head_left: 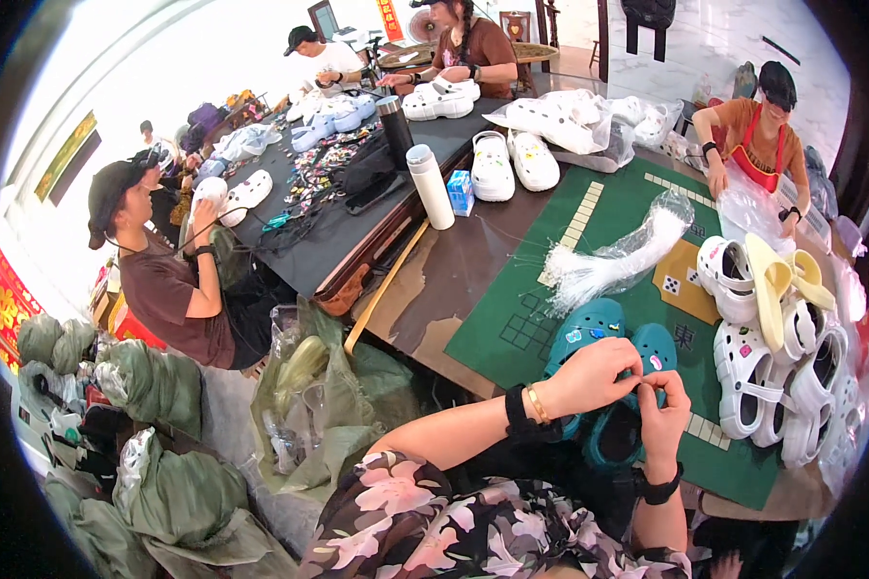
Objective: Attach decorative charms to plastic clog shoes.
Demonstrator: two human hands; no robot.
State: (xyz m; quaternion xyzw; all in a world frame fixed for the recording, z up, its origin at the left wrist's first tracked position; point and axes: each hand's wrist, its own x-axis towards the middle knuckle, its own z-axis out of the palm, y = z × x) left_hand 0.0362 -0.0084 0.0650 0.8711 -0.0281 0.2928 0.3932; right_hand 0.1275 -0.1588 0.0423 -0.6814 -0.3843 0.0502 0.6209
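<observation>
My left hand (594, 374) and my right hand (664, 413) meet just above a pair of teal clogs, fingertips pinched together. What lies between the fingertips is too small to make out. The left teal clog (589, 326) and the right teal clog (656, 345) have small charms on their toes, and my hands and wrists partly cover them. Both rest on a green mat (497, 333) at the table's near side. Beyond them lies a bundle of thin white plastic strands (613, 253), partly inside a clear bag.
White clogs with charms (743, 376) and cream clogs (770, 289) are piled at right. A white bottle (429, 188), a dark bottle (393, 133), a blue box (461, 193) and a white clog pair (515, 166) stand farther off. Green sacks (179, 492) lie left; several people work around the tables.
</observation>
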